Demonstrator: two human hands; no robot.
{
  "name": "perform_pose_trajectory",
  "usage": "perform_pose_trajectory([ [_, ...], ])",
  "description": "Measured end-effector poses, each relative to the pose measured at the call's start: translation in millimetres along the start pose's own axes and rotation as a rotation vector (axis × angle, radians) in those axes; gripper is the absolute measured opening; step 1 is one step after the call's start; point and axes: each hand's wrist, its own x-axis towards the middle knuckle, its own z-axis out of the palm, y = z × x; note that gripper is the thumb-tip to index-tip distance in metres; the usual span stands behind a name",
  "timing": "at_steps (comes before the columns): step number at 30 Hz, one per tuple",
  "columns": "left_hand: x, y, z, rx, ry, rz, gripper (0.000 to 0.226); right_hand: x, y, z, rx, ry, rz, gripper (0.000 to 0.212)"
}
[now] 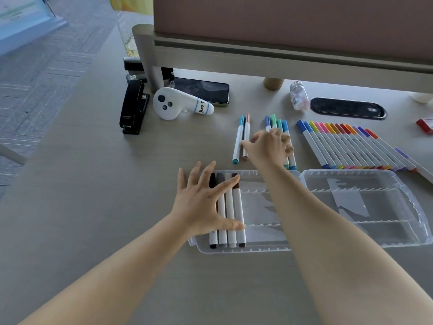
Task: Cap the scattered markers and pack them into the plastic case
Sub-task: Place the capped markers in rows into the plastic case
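A clear plastic case (264, 248) lies open on the desk, its lid (365, 202) folded out to the right. Several capped markers (232, 216) lie side by side in the case's left end. My left hand (203, 202) rests flat on them with fingers spread. My right hand (269, 146) reaches past the case, thumb touching a pair of markers (241, 137), one teal, one brown. Its curled fingers lie over a small group of blue and green markers (278, 124); I cannot tell if they grip one. A long row of coloured markers (346, 146) lies at the right.
A black stapler (133, 106), a white controller (178, 103) and a phone (203, 90) sit behind the markers at left. A small glass jar (298, 96), a black oval grommet (346, 109) and a red item (425, 123) are at back right. A raised shelf (257, 55) overhangs.
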Motion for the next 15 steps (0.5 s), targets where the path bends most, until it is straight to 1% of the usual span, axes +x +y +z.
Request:
perform_pose_trajectory([
  [2, 0, 1, 0, 0.0, -0.01, -0.005, 0.094, 2, -3, 3, -0.038, 0.018, -0.006, 0.03],
  [6, 0, 2, -2, 0.004, -0.028, -0.008, 0.094, 1, -2, 4, -0.105, 0.082, -0.021, 0.022],
  [9, 0, 1, -1, 0.011, -0.03, 0.0, 0.094, 3, 0, 2, -0.089, 0.124, 0.032, 0.026],
  [12, 1, 0, -1, 0.017, -0.027, 0.012, 0.093, 3, 5, -8, 0.064, 0.152, 0.107, 0.023],
  [15, 2, -2, -5, 0.028, -0.024, 0.029, 0.092, -5, 15, -25, 0.312, 0.051, 0.147, 0.015],
])
